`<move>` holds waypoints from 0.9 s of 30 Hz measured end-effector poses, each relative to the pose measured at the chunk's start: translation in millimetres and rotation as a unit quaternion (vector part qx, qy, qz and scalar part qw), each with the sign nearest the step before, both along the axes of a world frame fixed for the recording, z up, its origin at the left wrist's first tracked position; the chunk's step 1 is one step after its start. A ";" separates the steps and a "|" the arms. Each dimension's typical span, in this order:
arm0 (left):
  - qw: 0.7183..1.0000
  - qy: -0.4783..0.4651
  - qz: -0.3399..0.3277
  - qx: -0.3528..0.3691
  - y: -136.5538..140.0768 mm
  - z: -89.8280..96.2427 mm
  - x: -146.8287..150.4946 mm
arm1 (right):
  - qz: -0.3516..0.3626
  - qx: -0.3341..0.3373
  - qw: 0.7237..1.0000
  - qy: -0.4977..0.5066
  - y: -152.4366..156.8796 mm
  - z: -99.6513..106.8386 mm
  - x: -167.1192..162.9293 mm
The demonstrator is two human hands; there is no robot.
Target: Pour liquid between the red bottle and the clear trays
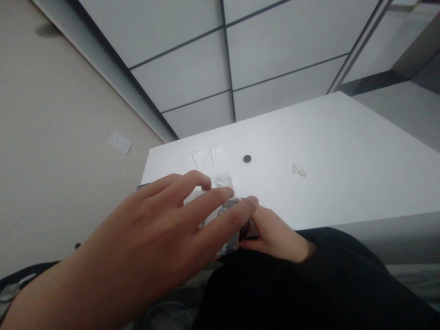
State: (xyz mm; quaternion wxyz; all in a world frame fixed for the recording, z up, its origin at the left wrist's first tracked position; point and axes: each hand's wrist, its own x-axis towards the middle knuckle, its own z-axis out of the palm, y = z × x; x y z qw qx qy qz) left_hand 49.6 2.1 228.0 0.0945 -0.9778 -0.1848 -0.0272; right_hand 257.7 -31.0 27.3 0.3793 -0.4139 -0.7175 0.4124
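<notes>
My left hand (172, 220) fills the foreground, its fingers bent and spread apart over a clear plastic case (223, 181) with rounded molded shapes. Whether the fingertips touch the case or hover just above it, I cannot tell. Beyond the left index finger, my right hand (275, 231) is closed at the right edge of the case, its fingers mostly hidden. A dark reddish-brown patch (244, 230) shows beside the right thumb, too shaded to name. On the white table (343, 151) past the hands lies a small dark round disc (247, 158).
Small clear plastic pieces (212, 156) lie near the table's far left part. Right of the disc sits a small crumpled whitish scrap (299, 169). Paneled white doors (192, 59) stand behind the table, and a wall outlet (120, 142) is at left.
</notes>
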 end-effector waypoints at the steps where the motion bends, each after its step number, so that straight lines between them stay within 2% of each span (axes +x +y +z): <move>1: 1.000 0.002 0.002 -0.005 -0.1 0.3 1.1 | 0.000 -0.003 1.000 -0.006 -0.2 0.2 0.0; 9: 0.999 0.035 -0.018 0.021 -0.9 5.7 11.7 | 0.001 0.013 1.000 -0.012 -2.0 -0.3 0.3; 17: 0.998 0.054 -0.032 -0.004 8.6 9.1 14.0 | -0.002 0.005 1.000 -0.026 -1.3 -2.8 -0.5; 21: 0.996 0.063 -0.022 -0.064 20.3 11.4 10.1 | -0.012 0.012 1.000 -0.012 -1.5 -6.4 1.0; 27: 0.983 0.031 0.057 -0.174 37.0 10.2 -2.5 | -0.004 0.019 0.999 -0.026 -2.4 -10.8 1.4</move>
